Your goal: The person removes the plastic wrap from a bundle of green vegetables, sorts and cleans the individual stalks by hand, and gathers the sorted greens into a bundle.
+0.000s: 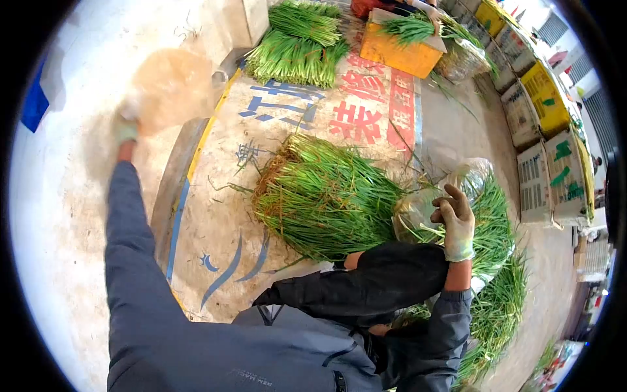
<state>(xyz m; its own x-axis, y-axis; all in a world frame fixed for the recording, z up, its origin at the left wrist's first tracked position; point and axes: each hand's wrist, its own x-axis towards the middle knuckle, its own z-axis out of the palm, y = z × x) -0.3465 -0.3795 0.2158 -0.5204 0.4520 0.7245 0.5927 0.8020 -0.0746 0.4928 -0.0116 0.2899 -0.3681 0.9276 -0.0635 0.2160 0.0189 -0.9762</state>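
Stretched far to the left, my gloved left hand (127,127) holds a thin, translucent tan plastic bag (171,88), smeared by motion. My gloved right hand (457,222) is raised above my knee, its bent fingers apart with nothing seen in them. Just beside and below it are long green stalks, like garlic chives (493,222), in a clear plastic wrapping (473,171). A big heap of the same greens (326,199), with brownish ends to the left, lies on the printed sheet (215,225) in front of me.
Neatly stacked green bundles (297,55) lie at the back by a pillar (245,23). Another person's hand (431,12) touches greens on an orange crate (398,49). White and yellow crates (542,170) line the right side. More loose greens (496,320) lie beside my leg.
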